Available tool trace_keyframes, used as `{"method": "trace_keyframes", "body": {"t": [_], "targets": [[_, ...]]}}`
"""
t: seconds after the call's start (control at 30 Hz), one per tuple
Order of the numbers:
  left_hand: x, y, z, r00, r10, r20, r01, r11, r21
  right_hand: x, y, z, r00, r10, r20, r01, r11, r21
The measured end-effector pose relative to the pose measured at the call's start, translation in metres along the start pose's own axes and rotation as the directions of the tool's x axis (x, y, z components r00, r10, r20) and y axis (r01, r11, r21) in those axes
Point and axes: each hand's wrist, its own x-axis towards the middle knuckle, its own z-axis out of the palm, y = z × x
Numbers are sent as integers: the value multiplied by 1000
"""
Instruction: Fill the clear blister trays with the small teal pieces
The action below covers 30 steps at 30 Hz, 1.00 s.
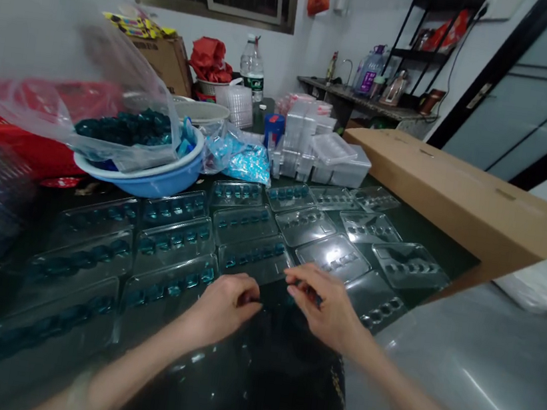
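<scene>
My left hand (230, 305) hovers over the near edge of the dark table, its fingers curled in; whatever they hold, if anything, is hidden. Beside it, my right hand (328, 305) is closed in a pinch, with something small and dark under the fingers that I cannot make out. Just beyond both hands lies a clear plastic tray (254, 256) with a row of teal pieces in its hollows. Similar trays with teal pieces, such as one tray (175, 239), spread to the left. On the right, a clear tray (335, 253) shows a row of hollows without teal colour.
A blue basin (156, 179) holds a clear bag of dark teal pieces (127, 125). Blue patterned packets (249, 161) and stacked clear boxes (307, 135) stand at the back. A large cardboard box (458, 182) borders the right side, with plastic sheeting (475, 359) nearer me.
</scene>
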Motion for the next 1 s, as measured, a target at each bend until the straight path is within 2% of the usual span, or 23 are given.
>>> {"method": "trace_keyframes", "body": {"t": [0.1, 0.2, 0.27, 0.33, 0.47, 0.57, 0.67, 0.73, 0.8, 0.87, 0.9, 0.97, 1.0], "targets": [[-4, 12, -14, 996, -70, 55, 80, 973, -215, -10, -10, 17, 998, 42, 39, -46, 996, 81], [-6, 19, -21, 995, -86, 56, 99, 950, -297, -8, -14, 33, 997, 25, 67, -30, 997, 71], [-8, 19, -22, 996, -82, 17, 84, 965, -248, -6, -12, 37, 999, 2, 42, -3, 1000, 16], [-10, 14, -20, 998, -58, -27, 54, 990, -134, -7, -6, 36, 1000, -5, -17, 5, 999, -48], [-13, 5, -9, 999, -4, 34, 0, 994, 107, -15, 7, 23, 995, 53, -89, -61, 995, -85], [-11, 8, 7, 997, 2, 75, -22, 964, 265, -25, 12, 21, 993, 99, -71, -105, 991, -86], [-4, 13, 20, 996, -4, 91, -26, 945, 327, -33, 12, 27, 994, 112, -8, -112, 987, -115], [-1, 13, 20, 996, -9, 92, -21, 948, 316, -37, 11, 32, 993, 120, 23, -115, 981, -156], [0, 11, 13, 995, -16, 94, -14, 952, 307, -38, 11, 34, 991, 126, 37, -117, 974, -194], [-2, 7, 1, 992, -43, 115, 15, 971, 237, -39, 12, 35, 991, 129, 41, -117, 967, -225], [-4, 5, -6, 989, -68, 128, 49, 988, 146, -39, 12, 36, 990, 131, 45, -116, 964, -240], [-8, 1, -18, 979, -128, 157, 151, 977, -148, -38, 12, 36, 989, 133, 59, -112, 958, -266], [-11, 0, -22, 974, -154, 166, 200, 930, -309, -38, 10, 36, 989, 134, 64, -112, 956, -272]]}}
